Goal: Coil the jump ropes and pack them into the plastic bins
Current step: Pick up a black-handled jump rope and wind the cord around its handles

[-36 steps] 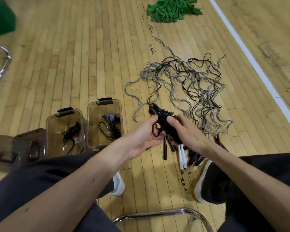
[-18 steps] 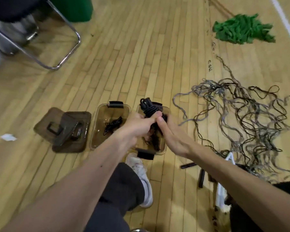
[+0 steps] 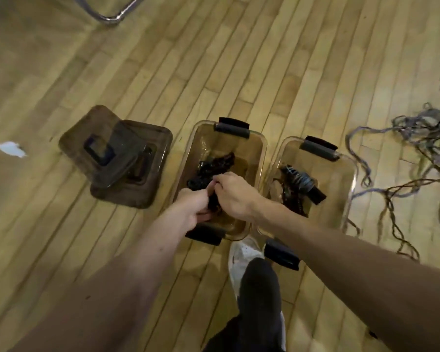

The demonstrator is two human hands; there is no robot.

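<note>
Down over the left bin (image 3: pixel 259 148) I have both hands working low inside its walls. My left hand (image 3: pixel 192 208) has its fingers curled round the near end of a coiled black jump rope (image 3: pixel 200 182). My right hand (image 3: pixel 235 196) comes at the same bundle from the other side, thumb and fingertips pinched on it. The coil sits within the bin's rim. The picture is smeared here, so I cannot say whether it touches the bottom. More black rope (image 3: pixel 220 161) lies further back in this bin, and I think it is a separate bundle, though I cannot tell where one ends and the other begins.

This bin is clear brownish plastic with a black latch (image 3: pixel 231 127) at its far end and another at its near end.

Just beside it on the right stands the right bin (image 3: pixel 352 171), of the same make. Inside it lies a wound rope with grey wraps (image 3: pixel 299 180), its black handle pointing toward the near right corner.

Beyond that bin, a tangle of loose grey and black ropes (image 3: pixel 417 153) sprawls over the wooden floor (image 3: pixel 277 59) to the frame's right edge.

Left of the bins, two dark tinted lids (image 3: pixel 127 158) lie stacked, the upper one skewed across the lower. A white scrap of paper (image 3: pixel 10 149) lies further left, well apart from them.

A white shoe (image 3: pixel 240 252) and dark trouser leg (image 3: pixel 259 295) stand between the near ends of the bins. A chrome chair leg (image 3: pixel 108 15) curves at the top edge.
</note>
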